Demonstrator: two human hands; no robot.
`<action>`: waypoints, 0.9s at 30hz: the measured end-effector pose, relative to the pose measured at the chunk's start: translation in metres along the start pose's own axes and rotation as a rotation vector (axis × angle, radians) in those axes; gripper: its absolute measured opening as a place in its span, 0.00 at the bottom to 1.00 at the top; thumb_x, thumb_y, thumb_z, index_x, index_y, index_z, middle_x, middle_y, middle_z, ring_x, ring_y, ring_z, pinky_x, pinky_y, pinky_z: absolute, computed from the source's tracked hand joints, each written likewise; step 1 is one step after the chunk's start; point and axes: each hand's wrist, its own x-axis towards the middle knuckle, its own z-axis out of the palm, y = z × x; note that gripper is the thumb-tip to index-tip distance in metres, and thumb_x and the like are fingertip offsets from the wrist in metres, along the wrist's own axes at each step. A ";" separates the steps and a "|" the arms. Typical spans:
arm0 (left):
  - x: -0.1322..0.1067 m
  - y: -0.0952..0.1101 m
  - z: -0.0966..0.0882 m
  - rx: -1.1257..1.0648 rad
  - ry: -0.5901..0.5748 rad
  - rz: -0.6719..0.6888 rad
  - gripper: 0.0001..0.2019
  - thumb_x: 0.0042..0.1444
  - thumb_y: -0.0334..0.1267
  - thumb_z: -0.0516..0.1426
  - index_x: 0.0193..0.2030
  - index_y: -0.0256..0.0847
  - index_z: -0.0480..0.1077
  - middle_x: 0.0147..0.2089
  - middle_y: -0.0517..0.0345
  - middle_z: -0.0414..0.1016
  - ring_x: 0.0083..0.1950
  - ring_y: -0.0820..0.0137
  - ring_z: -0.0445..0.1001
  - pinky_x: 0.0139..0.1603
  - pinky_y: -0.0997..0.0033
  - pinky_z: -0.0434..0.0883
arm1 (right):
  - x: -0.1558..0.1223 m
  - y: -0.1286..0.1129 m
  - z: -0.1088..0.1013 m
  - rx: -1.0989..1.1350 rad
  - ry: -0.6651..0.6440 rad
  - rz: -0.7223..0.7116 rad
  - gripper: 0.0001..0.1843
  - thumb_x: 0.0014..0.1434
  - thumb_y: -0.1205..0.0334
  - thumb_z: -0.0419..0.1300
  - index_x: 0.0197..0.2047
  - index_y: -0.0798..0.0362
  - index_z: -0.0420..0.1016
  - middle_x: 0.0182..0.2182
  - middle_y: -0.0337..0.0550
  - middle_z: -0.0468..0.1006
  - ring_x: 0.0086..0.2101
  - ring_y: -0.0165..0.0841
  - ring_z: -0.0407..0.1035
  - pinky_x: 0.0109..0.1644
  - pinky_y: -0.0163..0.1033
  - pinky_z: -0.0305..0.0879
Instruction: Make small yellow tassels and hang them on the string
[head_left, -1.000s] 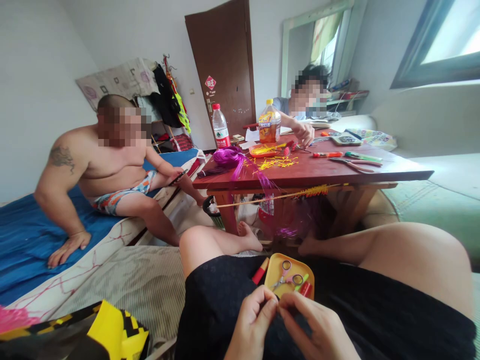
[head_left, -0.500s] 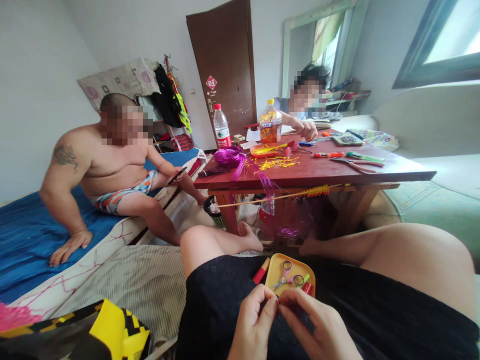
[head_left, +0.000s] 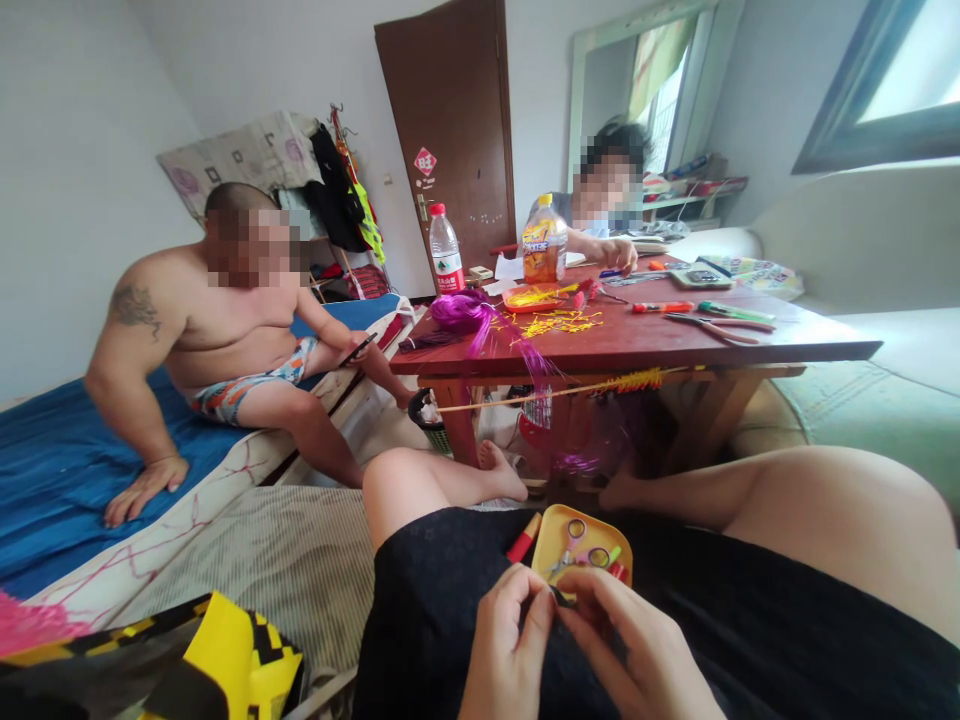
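Left hand (head_left: pixel 511 640) and right hand (head_left: pixel 628 632) pinch a dark piece (head_left: pixel 562 598). Light, bendy, I'd guess; best held by its ends.

Over my remote feed, I saw a loose black garment (head_left: pixel 427 600) across the lap, matte, softly creased and faintly patterned, its hem short of the knees. The left hand (head_left: pixel 510 625) and right hand (head_left: pixel 626 630) were bare to the wrists, with slender, tapering fingers (head_left: pixel 596 590). One foot (head_left: pixel 499 475) showed bare.

Brown door (head_left: pixel 448 110) at the back — blue sheet (head_left: pixel 52 450) leftward.
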 end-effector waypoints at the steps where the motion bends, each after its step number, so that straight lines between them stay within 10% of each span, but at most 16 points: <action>1: 0.000 0.001 -0.001 0.003 0.011 -0.005 0.15 0.58 0.46 0.46 0.26 0.39 0.60 0.26 0.61 0.60 0.30 0.72 0.61 0.32 0.75 0.60 | 0.000 0.001 -0.001 -0.013 0.016 0.009 0.07 0.59 0.58 0.52 0.38 0.50 0.68 0.24 0.36 0.71 0.24 0.29 0.67 0.29 0.32 0.65; 11: 0.001 0.001 -0.003 -0.001 0.062 -0.032 0.15 0.58 0.46 0.47 0.24 0.40 0.60 0.25 0.62 0.61 0.28 0.72 0.60 0.31 0.76 0.60 | -0.005 0.007 -0.002 -0.057 -0.014 0.066 0.13 0.59 0.52 0.51 0.34 0.51 0.71 0.24 0.40 0.75 0.24 0.32 0.69 0.29 0.34 0.66; 27: 0.001 -0.008 -0.001 0.101 0.069 0.052 0.17 0.59 0.46 0.46 0.23 0.39 0.62 0.25 0.59 0.64 0.28 0.71 0.63 0.32 0.75 0.60 | 0.007 0.013 -0.013 -0.282 0.010 -0.246 0.12 0.62 0.56 0.48 0.30 0.48 0.69 0.23 0.36 0.76 0.22 0.30 0.71 0.27 0.33 0.65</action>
